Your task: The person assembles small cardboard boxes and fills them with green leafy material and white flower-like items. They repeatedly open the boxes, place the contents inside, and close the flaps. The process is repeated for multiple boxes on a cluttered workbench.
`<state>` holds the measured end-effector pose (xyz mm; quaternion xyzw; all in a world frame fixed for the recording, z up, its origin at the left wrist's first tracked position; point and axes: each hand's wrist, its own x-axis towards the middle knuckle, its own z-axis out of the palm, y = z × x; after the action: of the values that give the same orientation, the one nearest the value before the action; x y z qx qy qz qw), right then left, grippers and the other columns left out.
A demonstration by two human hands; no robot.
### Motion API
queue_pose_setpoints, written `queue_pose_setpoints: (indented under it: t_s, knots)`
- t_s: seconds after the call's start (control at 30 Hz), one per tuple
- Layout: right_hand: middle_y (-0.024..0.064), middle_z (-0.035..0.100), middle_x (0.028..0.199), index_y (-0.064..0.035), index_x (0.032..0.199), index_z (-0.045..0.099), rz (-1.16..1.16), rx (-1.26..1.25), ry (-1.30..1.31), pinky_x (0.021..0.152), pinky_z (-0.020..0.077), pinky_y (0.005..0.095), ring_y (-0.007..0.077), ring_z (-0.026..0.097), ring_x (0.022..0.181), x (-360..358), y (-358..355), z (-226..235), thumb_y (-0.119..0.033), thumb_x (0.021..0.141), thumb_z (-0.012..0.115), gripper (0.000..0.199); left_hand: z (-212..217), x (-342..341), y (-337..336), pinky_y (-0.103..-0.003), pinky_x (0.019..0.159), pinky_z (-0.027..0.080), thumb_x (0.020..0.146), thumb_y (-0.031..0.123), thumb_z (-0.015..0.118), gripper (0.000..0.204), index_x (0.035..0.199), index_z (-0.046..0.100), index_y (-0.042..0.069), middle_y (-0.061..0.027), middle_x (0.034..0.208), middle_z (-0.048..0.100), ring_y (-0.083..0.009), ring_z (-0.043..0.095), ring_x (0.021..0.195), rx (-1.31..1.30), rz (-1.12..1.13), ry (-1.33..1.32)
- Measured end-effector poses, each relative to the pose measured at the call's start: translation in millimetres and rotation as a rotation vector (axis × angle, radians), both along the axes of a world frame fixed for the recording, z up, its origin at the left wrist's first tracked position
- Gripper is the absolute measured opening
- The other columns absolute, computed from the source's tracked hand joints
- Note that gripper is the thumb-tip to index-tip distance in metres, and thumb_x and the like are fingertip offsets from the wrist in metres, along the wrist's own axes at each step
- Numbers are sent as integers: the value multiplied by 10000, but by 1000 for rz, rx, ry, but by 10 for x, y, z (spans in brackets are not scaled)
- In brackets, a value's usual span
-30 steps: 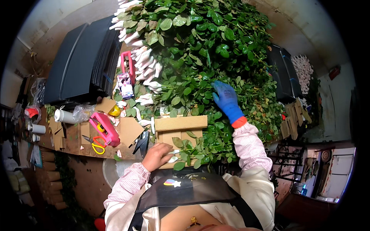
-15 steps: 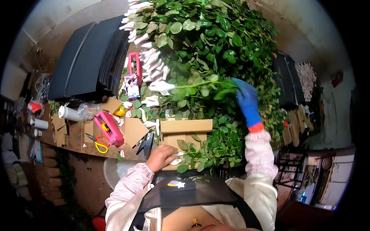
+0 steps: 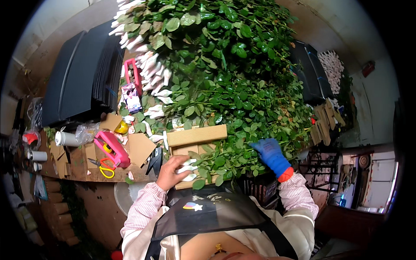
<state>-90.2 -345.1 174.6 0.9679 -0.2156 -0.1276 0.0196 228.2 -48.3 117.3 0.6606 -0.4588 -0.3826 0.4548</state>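
Several roses with white-sleeved buds lie across the cardboard wrap at the table's front edge, their leafy stems running to the right. My bare left hand is closed around the sleeved buds, thumb and fingers on either side of them. At the stem end, my right hand in a blue glove bends down over the stems; its fingertips are partly hidden among the leaves. Just beyond the buds stands the folded corrugated edge of the cardboard wrap. Behind it spreads a large heap of leafy roses with white-sleeved heads on the left.
Left of the wrap are black shears, yellow-and-red scissors, a pink tape dispenser and cardboard pieces. Farther back stand black sheets in a strapped stack, a white cup and another pink dispenser.
My right hand has come down and nearer from over the heap, bringing a rose to those on the cardboard. My left hand now grips more sleeved buds. The whole view has shifted slightly.
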Motion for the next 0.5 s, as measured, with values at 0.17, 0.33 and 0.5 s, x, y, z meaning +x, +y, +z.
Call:
queue_pose_setpoints:
  t_s: [0.17,0.33,0.5]
  knots:
    - [67,681,949,-191,1183,682,-110,-15,-32,770,508,437,303,660,873,567,-205,248,-193,871,689,312,91,-39,-22,-339,872,577,812,114,833,440,1223,692,43,-128,1235,664,-268,691,1056,-74,-17,-263]
    - [85,662,1205,-106,1101,698,-146,-214,-308,966,477,417,279,649,1057,1761,-520,-319,-199,873,663,249,64,-18,-32,-367,897,560,821,173,823,465,1247,677,57,-136,1220,673,-314,680,1078,-61,-37,-293]
    - [126,669,1187,-93,1006,709,-336,-89,-147,1002,462,465,323,629,1091,2101,-924,-303,-148,828,669,190,173,25,-92,-408,882,524,829,140,796,320,1128,725,50,-114,1104,710,-310,647,1000,-171,-23,-500]
